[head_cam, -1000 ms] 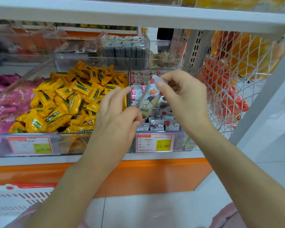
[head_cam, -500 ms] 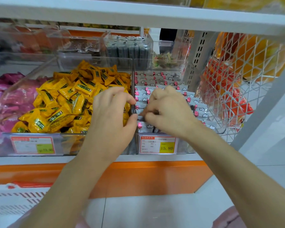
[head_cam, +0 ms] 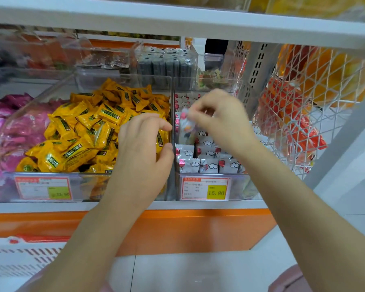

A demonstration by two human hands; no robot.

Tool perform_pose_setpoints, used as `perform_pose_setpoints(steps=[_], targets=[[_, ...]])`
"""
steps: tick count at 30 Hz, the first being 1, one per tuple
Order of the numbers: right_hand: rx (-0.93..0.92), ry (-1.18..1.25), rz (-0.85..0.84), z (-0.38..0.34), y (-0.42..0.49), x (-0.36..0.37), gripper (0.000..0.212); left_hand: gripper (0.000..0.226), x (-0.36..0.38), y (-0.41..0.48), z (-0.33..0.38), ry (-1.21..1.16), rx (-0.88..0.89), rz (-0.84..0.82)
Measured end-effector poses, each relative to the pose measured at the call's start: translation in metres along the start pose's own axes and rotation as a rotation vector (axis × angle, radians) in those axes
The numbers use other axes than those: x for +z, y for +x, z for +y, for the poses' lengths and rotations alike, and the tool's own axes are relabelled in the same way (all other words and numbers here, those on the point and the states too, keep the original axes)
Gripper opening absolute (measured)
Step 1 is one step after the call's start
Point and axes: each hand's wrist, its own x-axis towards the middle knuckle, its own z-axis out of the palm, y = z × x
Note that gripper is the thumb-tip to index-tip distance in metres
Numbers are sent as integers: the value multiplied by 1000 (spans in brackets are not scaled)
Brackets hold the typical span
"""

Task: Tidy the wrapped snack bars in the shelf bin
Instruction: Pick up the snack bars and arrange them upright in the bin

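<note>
A clear shelf bin with a 15.80 price tag holds rows of grey-white wrapped snack bars printed with clouds and red dots. My right hand hovers above the bin and pinches one wrapped bar by its top end, so that the bar hangs upright and blurred over the rows. My left hand sits just left of the bin's dividing wall, fingers loosely curled with nothing in them, in front of the yellow snacks.
A neighbouring clear bin is heaped with yellow wrapped snacks. Pink packs lie further left. A white wire basket with orange packs stands at the right. A white shelf board runs overhead.
Half a second ago both hands pressed down on the rows in the bin. Now my right hand has risen with one bar pinched, and my left hand has drawn back to the left.
</note>
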Motion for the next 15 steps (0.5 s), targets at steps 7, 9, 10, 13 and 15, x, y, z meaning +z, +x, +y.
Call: perform_pose_setpoints(steps=[7,9,10,13,15], targets=[[260,603,430,-6,-29,-35,16,34,-1,0,8,-67,-62,7],[369,795,399,-7,-38,-36,19,34,-1,-2,10,-78,-62,12],[418,901,367,-8,-42,-35,20,34,-1,-2,11,-80,-70,16],[514,1127,296,-9,-55,-33,21,37,0,-1,11,-115,-92,14],[565,1225,256,-8,-61,-32,15,23,-1,0,11,-207,-126,36]])
